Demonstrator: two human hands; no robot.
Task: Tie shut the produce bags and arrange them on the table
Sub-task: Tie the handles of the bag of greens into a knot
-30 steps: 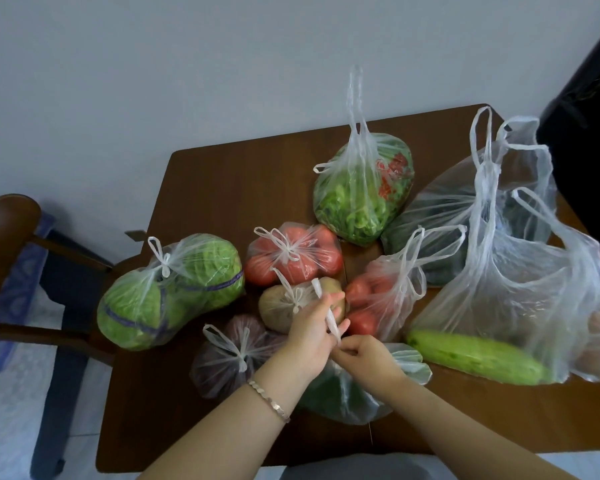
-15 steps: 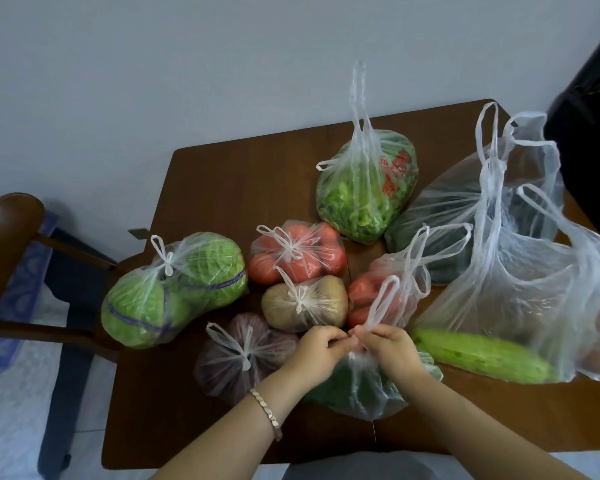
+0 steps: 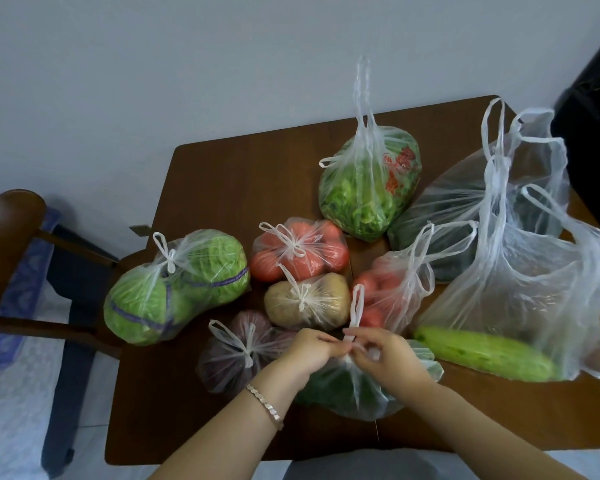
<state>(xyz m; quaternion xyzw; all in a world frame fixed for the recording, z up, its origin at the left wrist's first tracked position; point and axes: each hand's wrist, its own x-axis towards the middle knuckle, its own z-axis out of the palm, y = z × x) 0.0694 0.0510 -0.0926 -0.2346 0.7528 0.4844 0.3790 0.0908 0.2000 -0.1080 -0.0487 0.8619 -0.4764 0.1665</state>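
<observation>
since a second ago both hands had moved down and together over the greens bag [image 3: 347, 393] at the near edge of the table [image 3: 222, 174]. the left hand [image 3: 310, 348] and right hand [image 3: 383, 355] each pinched its handles, so its knot seemed nearly closed. the cabbage bag [image 3: 177, 285], tomato bag [image 3: 298, 249], potato bag [image 3: 307, 301] and purple bag [image 3: 236, 351] were tied. the lettuce bag [image 3: 364, 188], second tomato bag [image 3: 392, 296] and gourd bag [image 3: 499, 306] were open.
</observation>
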